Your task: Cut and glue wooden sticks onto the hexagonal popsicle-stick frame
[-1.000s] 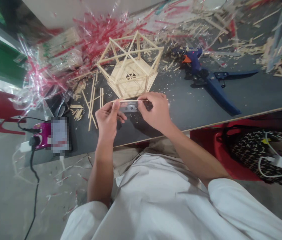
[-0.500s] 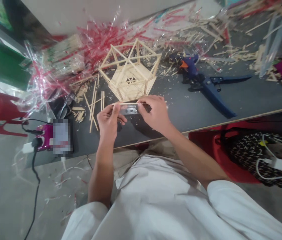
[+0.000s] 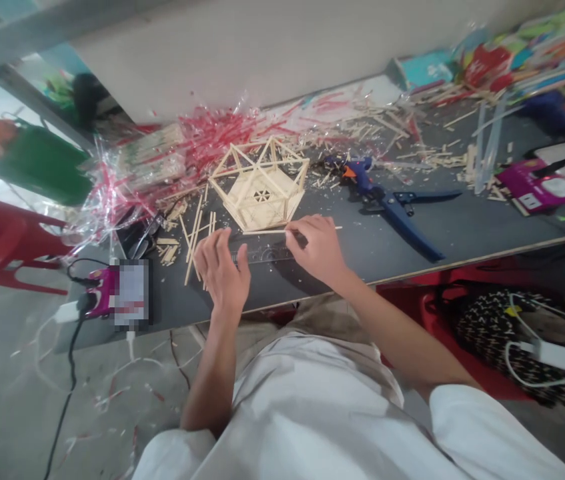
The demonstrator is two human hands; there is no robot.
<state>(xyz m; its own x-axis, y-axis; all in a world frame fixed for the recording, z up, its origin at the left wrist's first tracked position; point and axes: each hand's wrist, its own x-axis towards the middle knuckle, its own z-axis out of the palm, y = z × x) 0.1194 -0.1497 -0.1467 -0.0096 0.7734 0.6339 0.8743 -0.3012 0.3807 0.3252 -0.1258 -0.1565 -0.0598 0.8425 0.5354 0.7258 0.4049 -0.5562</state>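
left hand [image 3: 222, 275] withdrawn, stick [image 3: 265, 232] in right fingers [image 3: 300, 225]

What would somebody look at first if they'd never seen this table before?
Probably the six-sided wooden stick frame in the middle of the table, just beyond the thin stick in the right hand. Next, the bright heap of red plastic strips behind it, and the blue-handled tool lying to its right.
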